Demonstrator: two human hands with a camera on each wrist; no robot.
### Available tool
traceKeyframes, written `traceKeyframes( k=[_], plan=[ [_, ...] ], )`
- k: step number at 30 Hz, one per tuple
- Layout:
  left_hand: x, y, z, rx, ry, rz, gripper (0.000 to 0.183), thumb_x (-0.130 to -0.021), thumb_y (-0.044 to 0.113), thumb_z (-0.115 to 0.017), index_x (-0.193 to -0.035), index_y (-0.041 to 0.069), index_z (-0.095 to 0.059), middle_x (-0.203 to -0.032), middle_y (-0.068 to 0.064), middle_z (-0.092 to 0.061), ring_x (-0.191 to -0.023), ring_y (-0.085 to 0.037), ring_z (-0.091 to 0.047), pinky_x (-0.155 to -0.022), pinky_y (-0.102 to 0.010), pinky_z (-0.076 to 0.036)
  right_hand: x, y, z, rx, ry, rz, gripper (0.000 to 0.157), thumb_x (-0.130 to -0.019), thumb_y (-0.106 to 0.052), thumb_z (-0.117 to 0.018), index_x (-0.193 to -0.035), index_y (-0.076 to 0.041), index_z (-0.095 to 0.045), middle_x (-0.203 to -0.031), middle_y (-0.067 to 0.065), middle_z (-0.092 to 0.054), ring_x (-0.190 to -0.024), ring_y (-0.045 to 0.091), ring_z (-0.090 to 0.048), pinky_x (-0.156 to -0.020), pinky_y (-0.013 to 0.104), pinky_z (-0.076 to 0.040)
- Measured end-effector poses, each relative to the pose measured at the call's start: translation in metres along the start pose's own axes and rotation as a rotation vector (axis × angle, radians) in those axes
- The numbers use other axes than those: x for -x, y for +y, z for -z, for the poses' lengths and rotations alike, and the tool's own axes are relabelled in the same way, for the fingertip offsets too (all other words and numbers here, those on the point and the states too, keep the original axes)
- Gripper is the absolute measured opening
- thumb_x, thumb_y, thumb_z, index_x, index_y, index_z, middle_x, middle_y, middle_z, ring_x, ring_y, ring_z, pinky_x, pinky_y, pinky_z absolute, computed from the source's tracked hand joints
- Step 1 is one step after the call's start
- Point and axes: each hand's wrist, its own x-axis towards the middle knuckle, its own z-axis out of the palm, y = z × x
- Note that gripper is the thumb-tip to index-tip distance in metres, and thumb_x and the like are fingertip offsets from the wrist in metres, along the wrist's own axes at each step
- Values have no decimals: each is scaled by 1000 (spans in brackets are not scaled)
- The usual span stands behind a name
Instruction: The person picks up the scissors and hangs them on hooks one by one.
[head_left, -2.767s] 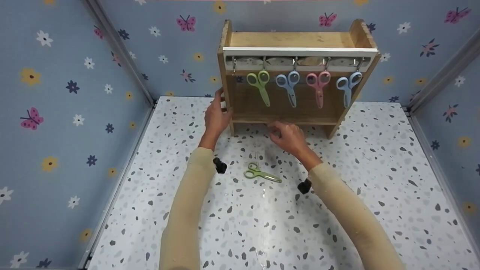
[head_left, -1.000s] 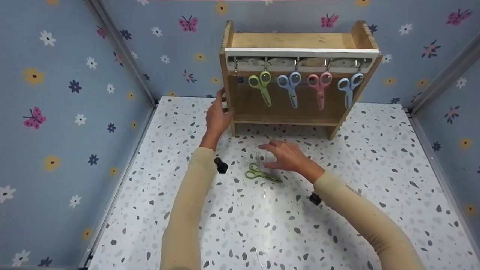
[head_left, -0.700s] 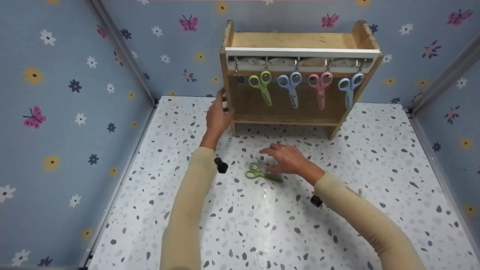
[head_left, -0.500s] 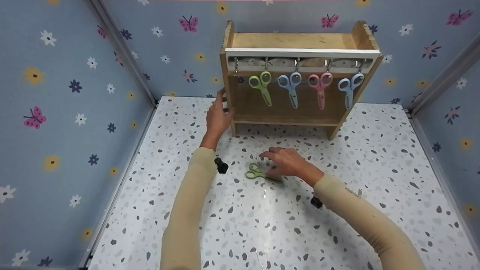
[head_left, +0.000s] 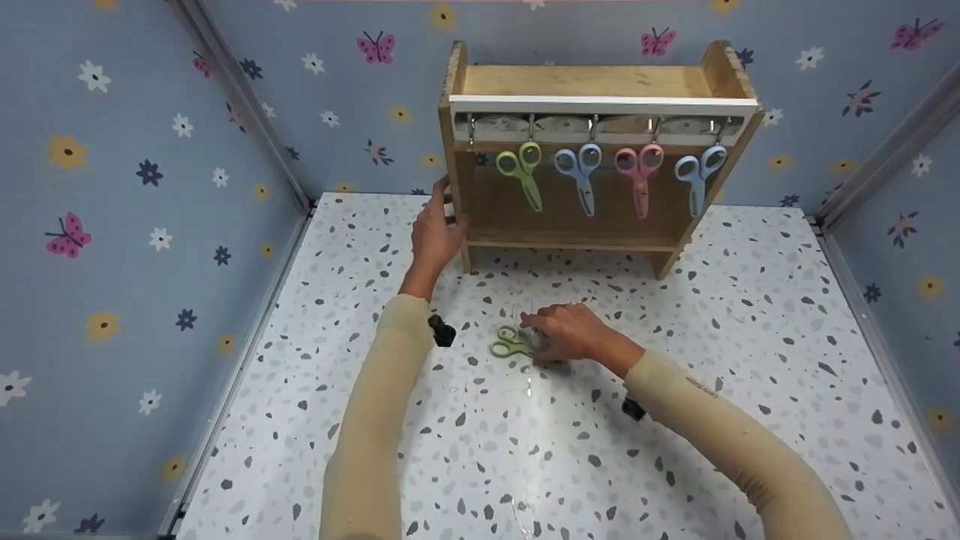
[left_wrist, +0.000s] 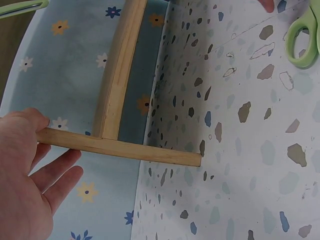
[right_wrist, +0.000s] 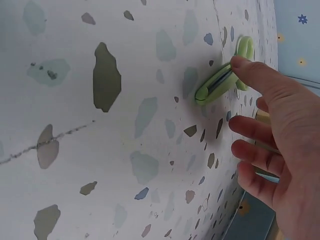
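At the rack's left side my left hand (head_left: 437,232) grips the wooden rack (head_left: 585,80); the left wrist view has its side panel (left_wrist: 125,148) between thumb and fingers. My right hand (head_left: 571,334) is low over a pair of green scissors (head_left: 507,348) lying on the table, covering the blades in the head view. In the right wrist view the thumb reaches the middle of those scissors (right_wrist: 212,89), while the other fingers stay apart from them, loosely bent. Whether the thumb touches them is unclear.
From the rack's hooks hang green scissors (head_left: 529,187), blue scissors (head_left: 584,187), pink scissors (head_left: 640,184) and light blue scissors (head_left: 696,193). The leftmost hook (head_left: 471,133) is bare. Patterned walls (head_left: 135,300) enclose the speckled table (head_left: 360,247).
My right hand has come from the rack's lower front edge toward me and down onto the green scissors on the table. The left hand stays on the rack.
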Motion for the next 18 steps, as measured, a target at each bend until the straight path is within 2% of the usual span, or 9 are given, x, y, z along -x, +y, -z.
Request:
traceKeyframes(
  k=[12, 18],
  plan=[
    [-1, 2, 2, -7, -7, -8, 71, -111, 13, -69, -174, 16, -36, -164, -20, -61, -143, -39, -70, -115, -51, -62, 1, 0, -2, -13, -7, 1, 49, -84, -32, -96, -129, -20, -81, -100, 3, -81, -80, 19, -71, -70, 40, -60],
    [0, 1, 2, 6, -7, -1, 72, -111, 13, -68, -175, 16, -36, -163, -21, -62, -136, -41, -75, -113, -52, -63, 2, 1, -4, -30, -19, 29, 36, -87, -29, -93, -119, -18, -82, -93, 2, -76, -75, 15, -63, -66, 37, -55]
  ],
)
